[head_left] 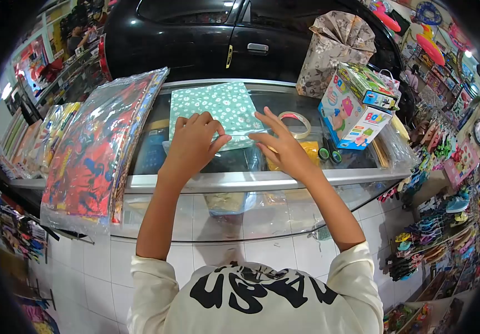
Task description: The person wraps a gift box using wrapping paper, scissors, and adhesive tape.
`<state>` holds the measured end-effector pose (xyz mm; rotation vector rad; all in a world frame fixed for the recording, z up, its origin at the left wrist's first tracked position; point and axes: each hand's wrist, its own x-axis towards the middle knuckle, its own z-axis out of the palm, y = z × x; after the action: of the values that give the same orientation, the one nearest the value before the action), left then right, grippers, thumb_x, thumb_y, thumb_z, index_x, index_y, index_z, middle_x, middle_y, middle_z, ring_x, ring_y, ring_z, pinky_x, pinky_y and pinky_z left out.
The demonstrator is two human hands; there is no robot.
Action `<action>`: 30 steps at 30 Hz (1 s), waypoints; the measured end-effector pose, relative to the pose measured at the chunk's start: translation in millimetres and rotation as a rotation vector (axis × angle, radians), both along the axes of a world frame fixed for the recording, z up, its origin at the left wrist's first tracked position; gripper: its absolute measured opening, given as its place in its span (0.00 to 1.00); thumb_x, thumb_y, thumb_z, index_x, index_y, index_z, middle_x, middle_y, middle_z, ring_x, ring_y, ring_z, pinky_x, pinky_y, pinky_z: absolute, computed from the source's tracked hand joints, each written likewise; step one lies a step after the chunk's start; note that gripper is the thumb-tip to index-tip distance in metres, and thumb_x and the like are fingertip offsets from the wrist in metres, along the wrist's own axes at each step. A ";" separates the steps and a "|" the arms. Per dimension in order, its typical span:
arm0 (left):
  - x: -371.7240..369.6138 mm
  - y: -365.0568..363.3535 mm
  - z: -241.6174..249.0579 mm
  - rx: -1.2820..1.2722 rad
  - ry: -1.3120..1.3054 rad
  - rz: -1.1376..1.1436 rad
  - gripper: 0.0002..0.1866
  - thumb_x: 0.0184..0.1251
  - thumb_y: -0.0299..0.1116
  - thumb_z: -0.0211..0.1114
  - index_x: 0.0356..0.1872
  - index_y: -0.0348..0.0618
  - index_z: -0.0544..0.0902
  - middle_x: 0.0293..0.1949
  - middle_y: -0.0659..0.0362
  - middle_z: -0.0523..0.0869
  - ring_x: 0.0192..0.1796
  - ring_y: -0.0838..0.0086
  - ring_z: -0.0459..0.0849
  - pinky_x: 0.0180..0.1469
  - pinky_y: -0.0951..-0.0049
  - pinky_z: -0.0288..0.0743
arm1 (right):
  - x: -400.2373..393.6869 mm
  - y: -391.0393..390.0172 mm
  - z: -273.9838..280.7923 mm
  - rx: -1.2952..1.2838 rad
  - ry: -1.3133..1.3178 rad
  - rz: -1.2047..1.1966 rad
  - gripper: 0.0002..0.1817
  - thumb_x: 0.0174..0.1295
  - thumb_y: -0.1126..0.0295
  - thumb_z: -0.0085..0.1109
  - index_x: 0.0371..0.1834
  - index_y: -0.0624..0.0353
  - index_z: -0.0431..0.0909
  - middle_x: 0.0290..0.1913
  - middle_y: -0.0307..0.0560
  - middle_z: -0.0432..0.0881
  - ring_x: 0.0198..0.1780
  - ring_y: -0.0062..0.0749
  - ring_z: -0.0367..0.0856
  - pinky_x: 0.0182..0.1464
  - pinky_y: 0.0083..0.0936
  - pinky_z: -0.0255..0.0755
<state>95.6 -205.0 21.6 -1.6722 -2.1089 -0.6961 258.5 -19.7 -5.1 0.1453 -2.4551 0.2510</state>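
Observation:
A green daisy-print package (212,103), flat and rectangular, lies on the glass counter. My left hand (194,143) is over its lower left part, fingers curled and thumb close to the index finger, at the folded near edge. My right hand (284,146) is at the lower right corner, its fingers apart and the fingertips right at the edge. A pale, shiny strip runs along that edge between both hands. Just beyond my right hand lies a roll of tape (306,134). Scissors with black and green handles (329,155) rest to its right.
Plastic-wrapped sheets (98,150) are stacked at the left, overhanging the counter's metal front rail (240,181). On the right stand a toy box (344,108) and a floral-wrapped parcel (337,50). A black car (190,47) is behind the counter. Goods hang along the right side.

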 end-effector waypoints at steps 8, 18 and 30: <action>-5.0 1.1 -14.5 -0.010 0.078 -0.004 0.18 0.65 0.45 0.66 0.50 0.47 0.82 0.43 0.56 0.83 0.48 0.64 0.82 0.62 0.54 0.64 | 11.1 -4.7 -6.0 -0.505 0.015 -0.077 0.25 0.61 0.72 0.65 0.63 0.56 0.72 0.63 0.53 0.70 0.62 0.43 0.72 0.61 0.36 0.72; 20.7 -0.4 -5.9 -0.024 0.114 -0.078 0.26 0.57 0.55 0.70 0.38 0.39 0.82 0.45 0.50 0.84 0.54 0.54 0.80 0.63 0.52 0.64 | 24.8 0.5 -9.5 -0.794 -0.086 -0.053 0.28 0.63 0.76 0.62 0.67 0.60 0.66 0.54 0.49 0.71 0.56 0.32 0.75 0.57 0.25 0.77; 17.3 33.2 8.5 -0.343 -0.223 -0.401 0.29 0.60 0.59 0.67 0.42 0.38 0.82 0.51 0.50 0.81 0.54 0.57 0.79 0.56 0.58 0.71 | 30.4 0.8 0.0 -0.712 -0.276 0.050 0.34 0.64 0.77 0.60 0.74 0.57 0.60 0.65 0.55 0.70 0.66 0.41 0.71 0.67 0.35 0.68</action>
<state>113.0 -171.8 30.0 -2.3456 -2.1548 -0.6883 288.9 -18.9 -5.1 -0.1480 -2.4656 1.2054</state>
